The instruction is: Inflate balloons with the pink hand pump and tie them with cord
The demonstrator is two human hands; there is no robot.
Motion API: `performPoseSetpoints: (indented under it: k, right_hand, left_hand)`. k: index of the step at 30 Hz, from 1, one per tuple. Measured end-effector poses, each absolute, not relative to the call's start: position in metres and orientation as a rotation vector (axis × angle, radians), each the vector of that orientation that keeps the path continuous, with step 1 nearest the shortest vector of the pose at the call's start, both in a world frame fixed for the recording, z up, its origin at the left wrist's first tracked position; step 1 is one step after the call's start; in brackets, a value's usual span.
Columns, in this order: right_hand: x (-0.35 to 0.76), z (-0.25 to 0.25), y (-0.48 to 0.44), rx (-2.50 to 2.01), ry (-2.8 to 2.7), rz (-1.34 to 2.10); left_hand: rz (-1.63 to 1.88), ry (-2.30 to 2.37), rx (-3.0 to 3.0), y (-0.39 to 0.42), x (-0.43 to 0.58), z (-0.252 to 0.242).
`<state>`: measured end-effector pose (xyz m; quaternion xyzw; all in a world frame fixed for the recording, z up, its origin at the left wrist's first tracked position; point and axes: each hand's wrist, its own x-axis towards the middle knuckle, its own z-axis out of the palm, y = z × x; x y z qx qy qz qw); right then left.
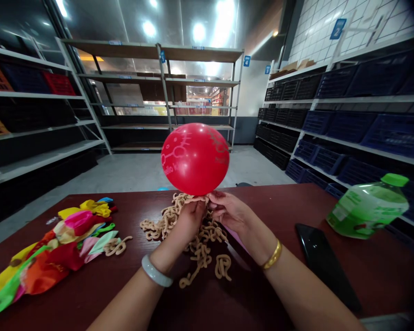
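An inflated red balloon point(195, 158) with a printed cartoon pattern stands upright above the table, its neck end down between my hands. My left hand point(192, 216) is closed right under it, gripping the neck, which the fingers hide. A tan elastic band point(197, 199) crosses just below the balloon. Close on the right, my right hand point(229, 211) pinches at that band with thumb and fingertips; the exact grip is partly hidden. Beneath both hands lies a loose pile of tan elastic bands point(158, 227). One separate curled band point(222, 267) rests nearer to me.
Uninflated coloured balloons point(65, 243) are heaped on the left of the dark red table point(262, 294). To the right lie a black phone point(326, 262) and a green-capped bottle of green liquid point(367, 209). Shelves point(200, 82) stand behind; blue crates point(355, 126) fill those at right.
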<state>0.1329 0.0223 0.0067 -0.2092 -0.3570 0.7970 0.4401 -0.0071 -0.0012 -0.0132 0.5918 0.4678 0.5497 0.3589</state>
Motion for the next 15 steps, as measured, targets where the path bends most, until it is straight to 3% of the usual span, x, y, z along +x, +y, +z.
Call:
performPoseSetpoints:
  k: [15]
  right_hand:
    - [0.121, -0.001, 0.023, -0.830, -1.266, 1.403]
  left_hand:
    - [1.324, 1.078, 1.090, -0.011, 0.010, -0.009]
